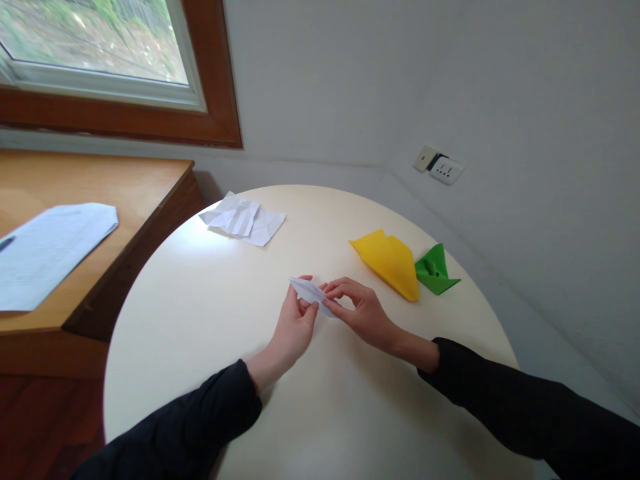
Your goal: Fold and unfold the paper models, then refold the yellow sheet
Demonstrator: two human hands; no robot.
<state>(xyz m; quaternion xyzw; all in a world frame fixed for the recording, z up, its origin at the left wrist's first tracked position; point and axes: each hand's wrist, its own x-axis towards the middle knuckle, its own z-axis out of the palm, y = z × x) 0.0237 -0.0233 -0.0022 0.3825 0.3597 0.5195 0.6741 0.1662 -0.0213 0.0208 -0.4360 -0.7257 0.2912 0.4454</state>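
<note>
While two hands pinch one white paper.

The round table has a smooth cream top with a soft gloss. The folded white piece between the hands is thin matt paper, as are the yellow and green shapes near the right edge. The side desk is varnished wood.

White paper, yellow fold, green fold
</note>
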